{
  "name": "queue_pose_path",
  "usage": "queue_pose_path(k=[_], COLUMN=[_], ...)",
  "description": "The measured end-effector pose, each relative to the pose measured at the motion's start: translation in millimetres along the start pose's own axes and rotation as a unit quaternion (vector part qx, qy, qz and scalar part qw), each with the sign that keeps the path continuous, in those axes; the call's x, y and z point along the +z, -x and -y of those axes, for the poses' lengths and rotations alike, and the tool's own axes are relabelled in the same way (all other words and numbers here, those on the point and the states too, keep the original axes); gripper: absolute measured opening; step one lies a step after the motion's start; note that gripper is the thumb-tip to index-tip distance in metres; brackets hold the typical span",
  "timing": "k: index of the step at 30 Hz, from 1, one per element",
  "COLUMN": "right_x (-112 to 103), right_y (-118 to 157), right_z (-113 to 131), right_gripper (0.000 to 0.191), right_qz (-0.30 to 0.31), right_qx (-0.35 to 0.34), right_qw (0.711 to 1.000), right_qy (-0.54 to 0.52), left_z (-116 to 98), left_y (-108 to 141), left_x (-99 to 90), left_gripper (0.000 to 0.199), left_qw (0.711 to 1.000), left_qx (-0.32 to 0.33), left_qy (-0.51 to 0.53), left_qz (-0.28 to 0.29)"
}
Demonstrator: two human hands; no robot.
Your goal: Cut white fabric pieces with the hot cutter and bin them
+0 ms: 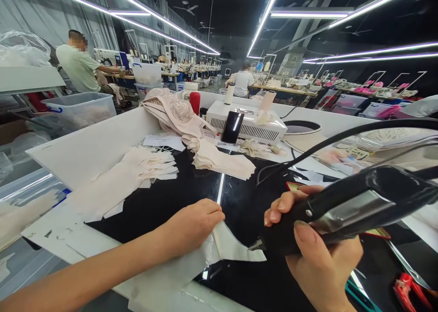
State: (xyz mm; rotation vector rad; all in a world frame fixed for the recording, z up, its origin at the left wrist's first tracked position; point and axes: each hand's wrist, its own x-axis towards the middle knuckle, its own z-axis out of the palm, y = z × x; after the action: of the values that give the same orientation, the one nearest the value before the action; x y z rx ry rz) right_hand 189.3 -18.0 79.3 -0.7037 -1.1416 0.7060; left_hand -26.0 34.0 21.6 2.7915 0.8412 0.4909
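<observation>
My right hand (318, 252) is wrapped round a black corded handheld tool (356, 211) at the right. The tool's small metal tip sits at the right end of a pale fabric piece (236, 248); whether they touch is unclear. My left hand (193, 225) is closed on the upper left part of that piece, fingertips pressed together. The fabric lies over the glossy black tabletop (239, 280) and hangs toward the front edge. Beyond my hands are a stack of beige pieces (222, 159) and a spread pile of pale pieces (126, 175) at the left.
Behind the stacks are lace-trimmed cups (174, 109), a phone (232, 127), a white vented box (246, 120) and a red thread cone (195, 103). Red-handled scissors (407, 289) lie at lower right. A black cable arcs across the right. One person (77, 63) sits at a machine, back left.
</observation>
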Motion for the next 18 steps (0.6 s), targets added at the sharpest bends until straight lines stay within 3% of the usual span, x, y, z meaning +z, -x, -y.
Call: queue_pose_path(k=[6, 18], right_x=[-2, 6], right_y=[6, 4], right_z=[6, 14], right_gripper=[0.036, 0.034], right_qz=[0.006, 0.003], right_qx=[0.003, 0.004], right_qw=[1.0, 1.0], right_qy=[0.0, 0.005], left_z=[0, 6], left_y=[5, 14], left_x=[-6.4, -6.2], left_gripper=[0.035, 0.037], left_qw=[0.999, 0.998], left_qx=[0.005, 0.004], left_qy=[0.03, 0.054], left_qz=[-0.011, 0.018])
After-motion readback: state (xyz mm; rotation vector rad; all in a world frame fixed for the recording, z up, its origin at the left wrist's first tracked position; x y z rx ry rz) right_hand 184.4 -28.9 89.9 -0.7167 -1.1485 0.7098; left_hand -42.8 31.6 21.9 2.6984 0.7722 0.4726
